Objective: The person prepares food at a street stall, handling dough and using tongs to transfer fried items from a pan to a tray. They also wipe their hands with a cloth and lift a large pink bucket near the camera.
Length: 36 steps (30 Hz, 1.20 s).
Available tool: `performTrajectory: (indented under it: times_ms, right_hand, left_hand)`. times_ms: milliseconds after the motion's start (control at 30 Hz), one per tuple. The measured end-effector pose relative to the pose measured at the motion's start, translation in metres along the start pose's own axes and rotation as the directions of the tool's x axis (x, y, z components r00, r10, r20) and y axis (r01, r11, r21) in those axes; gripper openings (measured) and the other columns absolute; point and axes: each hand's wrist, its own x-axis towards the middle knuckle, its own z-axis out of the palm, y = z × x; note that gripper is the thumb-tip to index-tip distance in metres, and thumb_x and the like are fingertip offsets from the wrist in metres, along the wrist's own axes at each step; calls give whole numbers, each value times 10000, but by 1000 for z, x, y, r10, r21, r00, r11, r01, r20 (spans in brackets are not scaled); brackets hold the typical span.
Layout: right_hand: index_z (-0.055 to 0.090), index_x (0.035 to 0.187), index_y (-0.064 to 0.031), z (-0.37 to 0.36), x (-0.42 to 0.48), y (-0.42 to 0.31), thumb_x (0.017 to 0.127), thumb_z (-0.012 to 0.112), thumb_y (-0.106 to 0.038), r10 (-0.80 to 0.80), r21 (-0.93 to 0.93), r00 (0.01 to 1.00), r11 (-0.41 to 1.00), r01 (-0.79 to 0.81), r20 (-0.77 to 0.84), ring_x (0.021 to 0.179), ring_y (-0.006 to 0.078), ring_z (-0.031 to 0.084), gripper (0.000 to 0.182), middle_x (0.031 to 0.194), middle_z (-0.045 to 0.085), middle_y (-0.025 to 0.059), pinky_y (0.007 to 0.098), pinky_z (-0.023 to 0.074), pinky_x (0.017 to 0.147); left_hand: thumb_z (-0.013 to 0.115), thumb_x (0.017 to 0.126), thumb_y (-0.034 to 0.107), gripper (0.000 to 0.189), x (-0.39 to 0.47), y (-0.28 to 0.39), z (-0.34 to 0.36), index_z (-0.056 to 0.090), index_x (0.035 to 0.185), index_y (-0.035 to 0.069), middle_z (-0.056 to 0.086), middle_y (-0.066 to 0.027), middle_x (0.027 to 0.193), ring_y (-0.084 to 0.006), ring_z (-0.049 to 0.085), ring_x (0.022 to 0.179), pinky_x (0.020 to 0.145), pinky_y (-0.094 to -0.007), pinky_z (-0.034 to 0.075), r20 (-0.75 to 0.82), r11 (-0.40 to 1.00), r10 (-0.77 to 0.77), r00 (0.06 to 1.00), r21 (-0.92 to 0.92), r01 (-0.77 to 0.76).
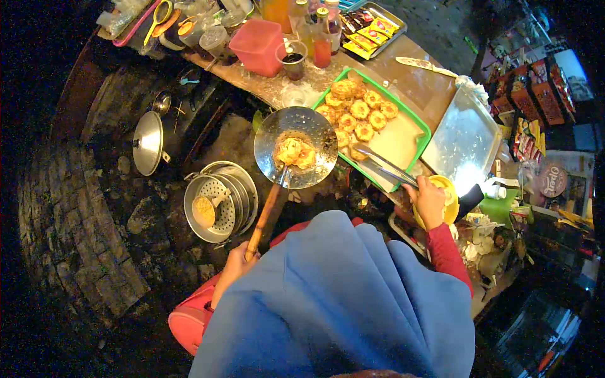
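My left hand [239, 259] grips the wooden handle [265, 218] of a large round perforated skimmer [318, 128]. A few golden fried fritters [295, 153] lie in the skimmer's middle. In my right hand [431, 204] is a pair of metal tongs [387, 166], reaching over the near edge of a green-rimmed tray [419, 124]. Their tips are at a fritter [358, 152] there; whether they pinch it I cannot tell. Several browned, flower-shaped fritters [360, 109] fill the left part of this paper-lined tray. The skimmer is held just left of it.
Bottles [322, 42], a pink plastic container [257, 47] and a cup of dark liquid [291, 59] stand at the table's back. Right of the green tray are a metal tray [465, 130] and a yellow bowl [450, 196]. Nested steamer pots [222, 203] and a lid [147, 143] sit lower left.
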Motion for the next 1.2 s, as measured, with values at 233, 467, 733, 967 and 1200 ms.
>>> performTrajectory:
  times_ms: [233, 467, 733, 967, 1200]
  right_hand:
    - [543, 884, -101, -45, -1, 11, 757, 608, -451, 66, -45, 992, 997, -62, 105, 620, 274, 604, 378, 747, 597, 99, 405, 447, 567]
    - [592, 926, -90, -59, 2, 22, 753, 628, -379, 29, -16, 978, 1000, -26, 206, 611, 274, 605, 339, 754, 613, 102, 381, 463, 528]
    - [577, 867, -84, -41, 33, 0, 741, 649, -363, -19, -42, 999, 999, 20, 31, 627, 281, 597, 315, 737, 589, 80, 399, 439, 605]
    - [604, 748, -71, -74, 25, 21, 695, 681, -445, 148, 71, 986, 986, -154, 80, 616, 300, 603, 385, 646, 603, 123, 393, 454, 527]
    - [624, 822, -7, -102, 35, -2, 818, 563, -456, 292, 296, 924, 885, -359, 246, 657, 373, 598, 453, 670, 599, 211, 433, 459, 581]
  left_hand:
    - [618, 762, 85, 162, 0, 0, 3, 538, 875, 1, 579, -143, 689, -209, 567, 619, 610, -335, 461, -15, 1000, 25, 1000, -7, -25]
    - [625, 757, 92, 186, 6, -22, 10, 534, 886, -7, 598, -163, 716, -263, 602, 654, 612, -349, 468, -26, 996, 82, 996, -16, -82]
    - [649, 748, 127, 239, 10, -23, 13, 539, 912, -8, 604, -193, 744, -343, 612, 709, 615, -381, 471, -42, 997, 73, 996, 4, -73]
    - [652, 751, 152, 247, 10, -23, 18, 523, 883, -12, 565, -217, 718, -393, 574, 694, 601, -408, 451, -56, 989, 145, 988, 19, -144]
    - [644, 755, 160, 224, 16, -7, 14, 520, 850, -1, 544, -223, 702, -423, 538, 684, 582, -410, 432, -22, 994, 107, 994, -11, -108]
